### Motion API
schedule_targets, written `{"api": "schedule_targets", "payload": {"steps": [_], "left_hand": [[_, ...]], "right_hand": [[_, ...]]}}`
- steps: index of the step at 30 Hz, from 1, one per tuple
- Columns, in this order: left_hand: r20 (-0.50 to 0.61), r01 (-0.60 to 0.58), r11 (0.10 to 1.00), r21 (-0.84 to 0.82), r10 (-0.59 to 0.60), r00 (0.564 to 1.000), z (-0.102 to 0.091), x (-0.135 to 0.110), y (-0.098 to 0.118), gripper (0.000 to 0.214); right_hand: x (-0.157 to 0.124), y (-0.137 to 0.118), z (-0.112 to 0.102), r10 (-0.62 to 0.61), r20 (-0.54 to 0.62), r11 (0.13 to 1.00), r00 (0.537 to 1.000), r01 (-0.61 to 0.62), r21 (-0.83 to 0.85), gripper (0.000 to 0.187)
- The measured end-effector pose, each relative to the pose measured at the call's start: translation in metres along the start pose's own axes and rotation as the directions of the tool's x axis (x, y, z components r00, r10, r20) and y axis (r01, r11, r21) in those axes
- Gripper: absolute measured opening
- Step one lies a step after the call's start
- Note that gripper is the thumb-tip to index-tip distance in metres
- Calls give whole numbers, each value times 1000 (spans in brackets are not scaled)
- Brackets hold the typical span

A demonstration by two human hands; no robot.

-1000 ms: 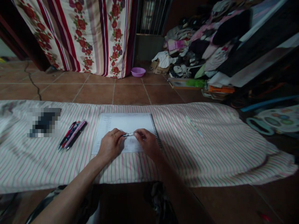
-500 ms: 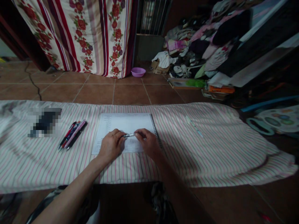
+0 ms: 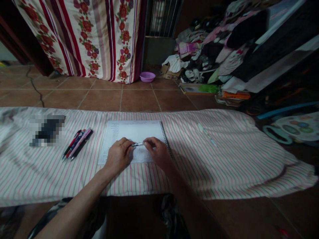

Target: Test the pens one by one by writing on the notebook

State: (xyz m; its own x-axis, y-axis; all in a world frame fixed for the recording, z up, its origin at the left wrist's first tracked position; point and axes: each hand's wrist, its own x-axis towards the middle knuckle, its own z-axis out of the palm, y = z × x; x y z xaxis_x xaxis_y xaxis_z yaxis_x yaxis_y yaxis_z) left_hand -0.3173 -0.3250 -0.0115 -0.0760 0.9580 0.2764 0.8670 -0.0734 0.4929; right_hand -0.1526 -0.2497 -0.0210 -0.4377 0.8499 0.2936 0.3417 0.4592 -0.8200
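Between my two hands a slim pen (image 3: 137, 144) lies level over a white spiral-bound notebook (image 3: 136, 131). My left hand (image 3: 119, 154) pinches the pen's left end, closed around it. At the other end, the fingertips of my right hand (image 3: 158, 151) are closed on the pen too. The fingers partly hide both of its ends. Printed lines show along the page's left side and lower part. The notebook's coil runs down its right edge, partly behind my right hand.
Several pens (image 3: 78, 144) lie bunched left of the notebook, near a blurred-out dark object (image 3: 48, 131). A pale green pen (image 3: 208, 135) rests to the right. Everything sits on a striped cloth (image 3: 236, 159). Beyond are a purple basin (image 3: 147, 77) and heaped clothes.
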Motion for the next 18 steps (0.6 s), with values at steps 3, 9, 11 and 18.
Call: {"api": "schedule_targets", "payload": {"steps": [3, 9, 11, 18], "left_hand": [[0, 5, 1000, 5, -5, 1000, 0, 0, 0, 21], [-2, 3, 1000, 26, -3, 1000, -1, 0, 1, 22], [-8, 5, 1000, 29, -4, 1000, -1, 0, 1, 22], [-26, 78, 987, -143, -82, 996, 1, 1, 0, 19]], "right_hand": [[0, -1, 1, 28, -5, 999, 1000, -28, 46, 13], [0, 1, 1, 29, 4, 999, 1000, -29, 17, 13], [0, 2, 1, 26, 1, 1000, 1000, -26, -2, 12], [1, -1, 1, 123, 26, 963, 992, -126, 240, 17]]}}
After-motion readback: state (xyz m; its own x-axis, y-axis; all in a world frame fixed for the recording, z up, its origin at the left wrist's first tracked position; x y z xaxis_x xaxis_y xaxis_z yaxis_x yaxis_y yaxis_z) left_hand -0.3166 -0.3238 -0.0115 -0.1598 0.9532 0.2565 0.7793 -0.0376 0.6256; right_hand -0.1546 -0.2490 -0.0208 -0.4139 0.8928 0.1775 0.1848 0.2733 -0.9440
